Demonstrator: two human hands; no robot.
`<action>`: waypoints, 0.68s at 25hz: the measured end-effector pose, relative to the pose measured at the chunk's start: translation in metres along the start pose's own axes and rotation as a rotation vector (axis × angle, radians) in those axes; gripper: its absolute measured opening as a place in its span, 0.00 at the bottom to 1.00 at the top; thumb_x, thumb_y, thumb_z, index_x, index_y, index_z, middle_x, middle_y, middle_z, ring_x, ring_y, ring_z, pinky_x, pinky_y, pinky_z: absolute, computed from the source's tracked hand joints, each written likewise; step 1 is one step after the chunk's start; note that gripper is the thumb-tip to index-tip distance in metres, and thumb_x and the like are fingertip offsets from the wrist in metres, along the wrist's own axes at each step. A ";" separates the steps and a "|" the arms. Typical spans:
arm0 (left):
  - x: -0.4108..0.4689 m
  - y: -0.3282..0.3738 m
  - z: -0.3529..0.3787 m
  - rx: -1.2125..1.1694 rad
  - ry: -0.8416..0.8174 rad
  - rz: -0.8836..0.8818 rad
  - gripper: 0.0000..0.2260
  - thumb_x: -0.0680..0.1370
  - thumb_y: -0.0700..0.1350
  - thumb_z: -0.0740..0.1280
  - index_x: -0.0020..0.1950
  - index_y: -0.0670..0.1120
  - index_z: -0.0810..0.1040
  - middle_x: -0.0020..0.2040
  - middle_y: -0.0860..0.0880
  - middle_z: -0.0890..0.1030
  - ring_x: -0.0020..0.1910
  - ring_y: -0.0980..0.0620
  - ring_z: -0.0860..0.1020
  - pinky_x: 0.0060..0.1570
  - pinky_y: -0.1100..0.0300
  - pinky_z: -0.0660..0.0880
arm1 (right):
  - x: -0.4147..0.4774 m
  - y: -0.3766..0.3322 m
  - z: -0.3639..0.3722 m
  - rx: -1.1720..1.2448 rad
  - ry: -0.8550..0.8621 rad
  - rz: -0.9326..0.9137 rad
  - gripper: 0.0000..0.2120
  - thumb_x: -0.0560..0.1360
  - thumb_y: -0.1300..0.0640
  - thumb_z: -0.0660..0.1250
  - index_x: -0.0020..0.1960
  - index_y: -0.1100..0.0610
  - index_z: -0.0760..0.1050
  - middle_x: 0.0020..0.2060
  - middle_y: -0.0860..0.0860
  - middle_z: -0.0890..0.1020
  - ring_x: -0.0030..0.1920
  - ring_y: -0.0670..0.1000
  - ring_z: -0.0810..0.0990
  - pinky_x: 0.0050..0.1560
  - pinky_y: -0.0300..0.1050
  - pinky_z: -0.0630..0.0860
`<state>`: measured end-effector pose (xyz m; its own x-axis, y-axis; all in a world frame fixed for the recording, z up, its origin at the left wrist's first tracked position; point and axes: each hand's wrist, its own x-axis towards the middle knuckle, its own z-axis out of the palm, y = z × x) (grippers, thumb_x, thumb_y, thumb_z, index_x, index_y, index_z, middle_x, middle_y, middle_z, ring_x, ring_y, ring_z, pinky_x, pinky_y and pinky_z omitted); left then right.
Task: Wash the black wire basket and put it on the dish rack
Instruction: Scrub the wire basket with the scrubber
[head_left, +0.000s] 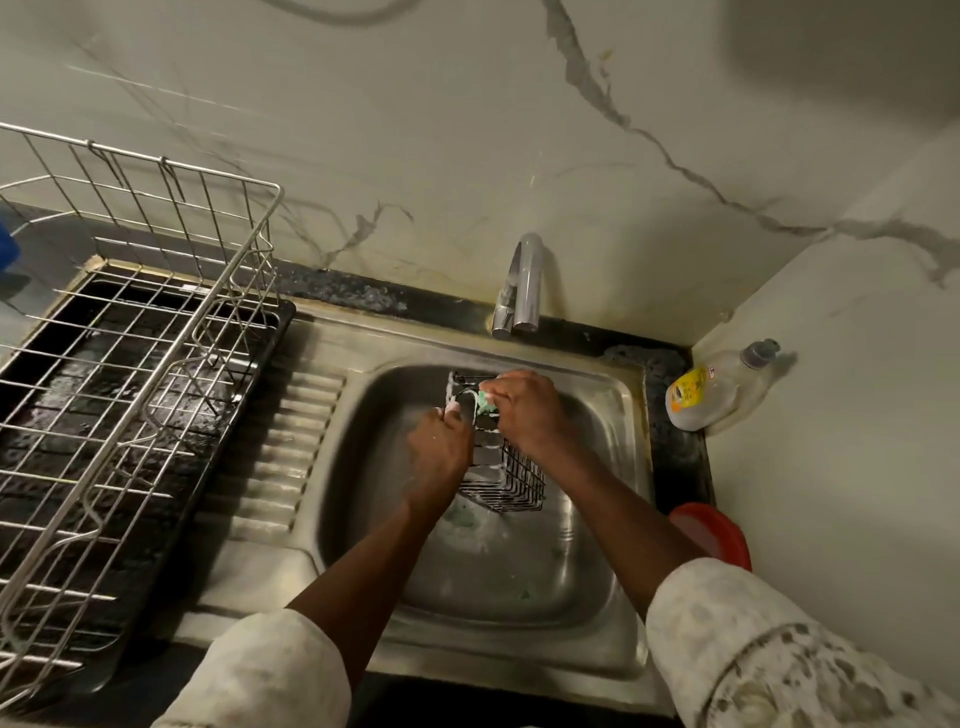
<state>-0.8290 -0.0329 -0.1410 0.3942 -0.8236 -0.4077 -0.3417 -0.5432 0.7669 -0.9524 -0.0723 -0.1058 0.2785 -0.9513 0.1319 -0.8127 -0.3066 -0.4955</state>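
Both arms reach over the sink (597, 410); left hand (439, 457) grips the black wire basket (511, 480); right hand (527, 410) pinches a green sponge (487, 402).

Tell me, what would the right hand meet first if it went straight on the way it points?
Probably the black wire basket: the right hand, holding a green sponge, points at its upper wires; depth is unclear.

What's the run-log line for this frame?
phase: scrubbing | left hand: grips black wire basket in sink | right hand: holds green sponge against basket | dish rack: basket not yet there
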 end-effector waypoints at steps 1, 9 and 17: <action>-0.004 0.002 -0.002 0.008 0.027 -0.001 0.20 0.80 0.54 0.57 0.50 0.40 0.80 0.48 0.37 0.83 0.48 0.36 0.82 0.51 0.49 0.79 | -0.008 -0.006 0.002 -0.028 -0.040 -0.110 0.12 0.74 0.69 0.69 0.54 0.59 0.85 0.47 0.55 0.86 0.48 0.53 0.82 0.56 0.49 0.77; -0.003 -0.010 -0.007 0.110 0.084 0.024 0.16 0.83 0.47 0.58 0.54 0.38 0.81 0.53 0.36 0.83 0.53 0.35 0.80 0.47 0.52 0.72 | 0.017 -0.001 -0.002 0.048 -0.126 0.082 0.10 0.77 0.64 0.69 0.56 0.57 0.84 0.54 0.52 0.86 0.50 0.45 0.82 0.60 0.44 0.78; -0.002 -0.015 -0.002 0.120 0.087 0.038 0.17 0.84 0.50 0.58 0.54 0.39 0.80 0.52 0.35 0.83 0.53 0.34 0.80 0.50 0.50 0.74 | 0.035 -0.013 -0.003 0.008 -0.143 0.176 0.10 0.78 0.65 0.69 0.58 0.59 0.83 0.54 0.53 0.84 0.47 0.44 0.78 0.50 0.33 0.70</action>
<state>-0.8226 -0.0222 -0.1507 0.4494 -0.8297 -0.3311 -0.4554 -0.5317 0.7141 -0.9339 -0.1017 -0.0920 0.2029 -0.9759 -0.0800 -0.8513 -0.1354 -0.5069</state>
